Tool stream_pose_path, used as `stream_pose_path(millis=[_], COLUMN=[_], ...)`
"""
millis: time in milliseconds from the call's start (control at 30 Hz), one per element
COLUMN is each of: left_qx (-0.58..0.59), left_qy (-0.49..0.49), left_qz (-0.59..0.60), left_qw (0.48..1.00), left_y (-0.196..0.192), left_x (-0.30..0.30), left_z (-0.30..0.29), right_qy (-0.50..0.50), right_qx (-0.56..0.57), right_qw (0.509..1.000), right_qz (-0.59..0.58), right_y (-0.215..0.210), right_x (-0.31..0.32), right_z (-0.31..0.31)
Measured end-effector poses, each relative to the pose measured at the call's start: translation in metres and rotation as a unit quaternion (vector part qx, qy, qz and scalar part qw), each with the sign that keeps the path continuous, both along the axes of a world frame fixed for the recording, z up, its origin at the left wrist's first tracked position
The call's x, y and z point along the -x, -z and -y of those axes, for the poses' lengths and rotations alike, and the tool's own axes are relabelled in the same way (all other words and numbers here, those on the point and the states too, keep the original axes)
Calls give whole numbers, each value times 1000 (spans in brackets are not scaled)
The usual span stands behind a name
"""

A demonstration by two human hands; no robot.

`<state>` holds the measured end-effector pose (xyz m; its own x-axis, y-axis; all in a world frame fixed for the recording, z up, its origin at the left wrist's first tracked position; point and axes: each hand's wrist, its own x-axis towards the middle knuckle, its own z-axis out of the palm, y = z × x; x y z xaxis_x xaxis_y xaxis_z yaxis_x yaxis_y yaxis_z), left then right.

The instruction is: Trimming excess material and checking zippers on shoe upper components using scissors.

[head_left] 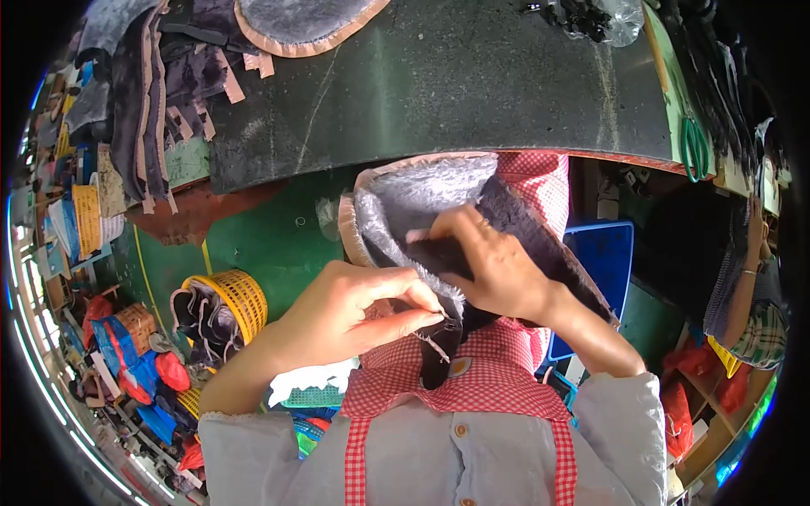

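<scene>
A grey plush fabric piece (426,190) with pinkish binding along its edge lies folded over my lap, just below the table edge. Its dark side shows at the right. My left hand (363,308) is closed, thumb and forefinger pinching the piece's dark lower end, where pale loose threads hang. My right hand (494,261) reaches over the fold with bent fingers apart, the fingertips slightly blurred and near the plush. I cannot see anything gripped in it. A red checked apron (396,371) lies under the work.
A dark table (472,93) spans the front, bearing a round plush piece (308,21) and dark strips (139,110). Green-handled scissors (694,148) hang at its right. A yellow basket (240,299) and a blue bin (603,261) flank me. Another person's arm (747,278) shows far right.
</scene>
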<state>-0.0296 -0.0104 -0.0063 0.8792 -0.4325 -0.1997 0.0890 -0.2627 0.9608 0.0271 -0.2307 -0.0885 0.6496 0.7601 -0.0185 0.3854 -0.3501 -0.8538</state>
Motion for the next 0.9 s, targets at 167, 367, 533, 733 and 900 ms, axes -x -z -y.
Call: stream_pose_path(millis=[167, 367, 533, 733, 900], left_qx=[12, 41, 63, 48, 46], left_qy=[-24, -44, -82, -64, -73], left_qz=[-82, -127, -197, -190, -167], left_qw=[996, 990, 975, 979, 982], left_y=[0, 8, 7, 8, 7], left_x=[0, -4, -16, -24, -25], left_z=[-8, -6, 3, 12, 17], right_qy=[-14, -11, 66, 84, 98], right_qx=[-34, -72, -96, -149, -134], right_qw=[975, 975, 929, 884, 881], right_qz=[-219, -209, -351, -435, -443], right_y=[-14, -14, -29, -25, -34], right_x=[-17, -16, -14, 2, 5], right_z=[12, 19, 28, 36, 43])
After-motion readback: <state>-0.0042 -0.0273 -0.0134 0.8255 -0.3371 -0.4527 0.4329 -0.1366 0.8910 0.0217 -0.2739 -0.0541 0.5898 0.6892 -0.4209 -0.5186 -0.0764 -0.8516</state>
